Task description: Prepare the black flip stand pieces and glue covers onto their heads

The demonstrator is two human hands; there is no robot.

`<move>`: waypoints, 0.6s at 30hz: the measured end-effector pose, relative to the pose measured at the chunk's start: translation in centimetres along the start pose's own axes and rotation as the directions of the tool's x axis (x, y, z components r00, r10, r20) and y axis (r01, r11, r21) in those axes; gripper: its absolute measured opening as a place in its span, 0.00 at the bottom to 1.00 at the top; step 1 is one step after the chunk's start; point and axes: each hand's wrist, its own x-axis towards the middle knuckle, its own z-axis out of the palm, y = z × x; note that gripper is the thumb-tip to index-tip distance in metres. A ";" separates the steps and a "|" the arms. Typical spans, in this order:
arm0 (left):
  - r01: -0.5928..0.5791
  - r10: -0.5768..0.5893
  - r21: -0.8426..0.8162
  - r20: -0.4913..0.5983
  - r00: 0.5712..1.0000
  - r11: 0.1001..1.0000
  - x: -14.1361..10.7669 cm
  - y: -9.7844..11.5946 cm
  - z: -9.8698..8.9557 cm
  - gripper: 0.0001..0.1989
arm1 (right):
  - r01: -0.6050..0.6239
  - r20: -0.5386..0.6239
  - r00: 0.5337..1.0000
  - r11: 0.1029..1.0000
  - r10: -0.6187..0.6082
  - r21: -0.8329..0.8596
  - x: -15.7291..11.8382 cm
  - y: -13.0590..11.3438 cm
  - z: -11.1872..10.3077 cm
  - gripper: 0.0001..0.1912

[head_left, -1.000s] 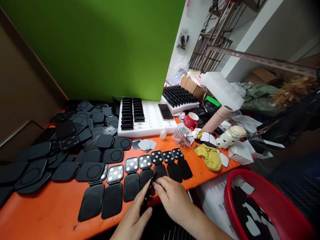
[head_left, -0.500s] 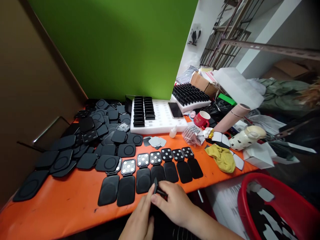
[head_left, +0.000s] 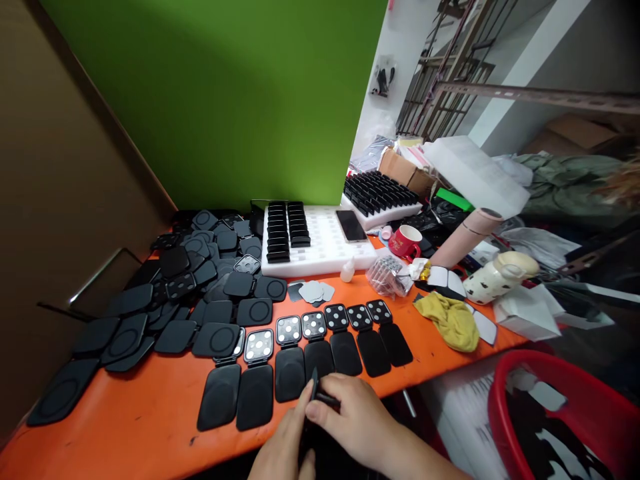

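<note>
At the table's front edge, my left hand point(head_left: 286, 437) and my right hand point(head_left: 350, 413) meet around a thin black folding piece point(head_left: 315, 385), seen nearly edge-on. The fingers of my left hand lie along its left side; my right thumb and fingers pinch it from the right. Just beyond stands a row of opened black pieces point(head_left: 255, 397) on the orange table point(head_left: 125, 440), their small square ends dotted with light discs point(head_left: 259, 345). To the left lies a heap of black hinged pieces point(head_left: 215, 340), some with ring marks.
Behind are a white foam tray point(head_left: 325, 257) with black pieces, a phone point(head_left: 351, 225) and a small bottle point(head_left: 347, 270). On the right are a red mug point(head_left: 405, 241), a pink flask point(head_left: 465, 237), a yellow cloth point(head_left: 447, 321) and a red bin point(head_left: 505, 407).
The view has shifted slightly, so the table items appear a little lower. Both hands stay together on the black piece, with little change in grip.
</note>
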 end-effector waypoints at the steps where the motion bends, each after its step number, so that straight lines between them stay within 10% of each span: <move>1: 0.025 -0.026 -0.012 -0.014 1.000 1.000 0.0 0.1 0.1 0.33 | 0.014 -0.001 1.000 1.000 -0.014 -0.003 0.0 -0.2 0.0 0.11; 7: 0.142 -0.146 -0.299 0.008 0.989 0.944 0.8 0.8 0.6 0.23 | 0.141 0.000 0.990 0.989 -0.141 0.041 0.1 -1.9 0.8 0.11; 13: 0.356 -0.375 -0.673 0.124 0.919 0.648 1.3 2.3 -0.5 0.28 | 0.021 0.004 1.000 0.964 -0.023 0.266 0.6 -2.1 -0.5 0.16; 18: 0.186 -0.243 -0.412 -0.090 0.966 0.892 1.0 1.8 -0.2 0.32 | 0.072 -0.015 0.997 0.997 -0.072 0.002 0.6 -2.4 -1.0 0.11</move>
